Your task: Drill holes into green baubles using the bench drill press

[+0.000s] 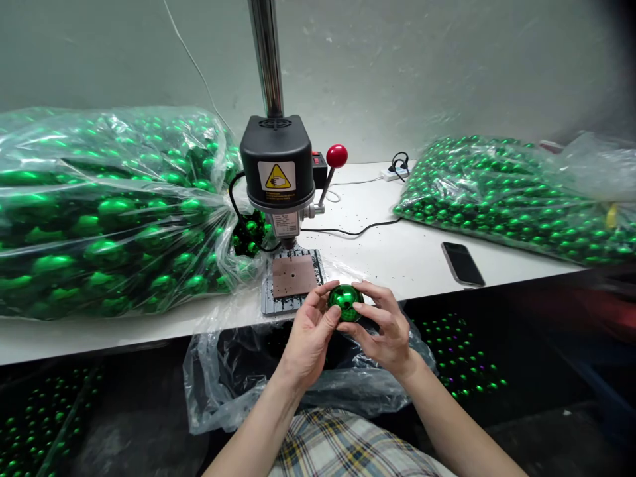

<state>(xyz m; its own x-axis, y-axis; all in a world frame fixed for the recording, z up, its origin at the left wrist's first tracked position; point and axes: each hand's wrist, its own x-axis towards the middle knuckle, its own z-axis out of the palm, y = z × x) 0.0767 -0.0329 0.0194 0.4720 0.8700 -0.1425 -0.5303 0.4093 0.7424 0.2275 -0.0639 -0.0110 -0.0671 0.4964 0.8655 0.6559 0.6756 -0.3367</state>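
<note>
A shiny green ball ornament (pixel 344 299) is held between both of my hands, just in front of the table's edge. My left hand (pixel 314 331) grips its left side with thumb and fingers. On the other side, my right hand (pixel 385 324) has its fingertips curled round the ball. Just beyond them stands a small drill press (pixel 277 162), its base (pixel 268 295) topped by a brown square plate (pixel 294 275) with a hole in it. A red-knobbed lever (pixel 336 157) sticks out from the press's right side.
Large clear bags of green balls lie on the white table (pixel 348 205), one at left (pixel 106 218) and one at right (pixel 501 192). A phone (pixel 463 264) rests near the front edge. Below my hands hangs an open plastic bag (pixel 213 391). Cords and dark shavings are scattered about.
</note>
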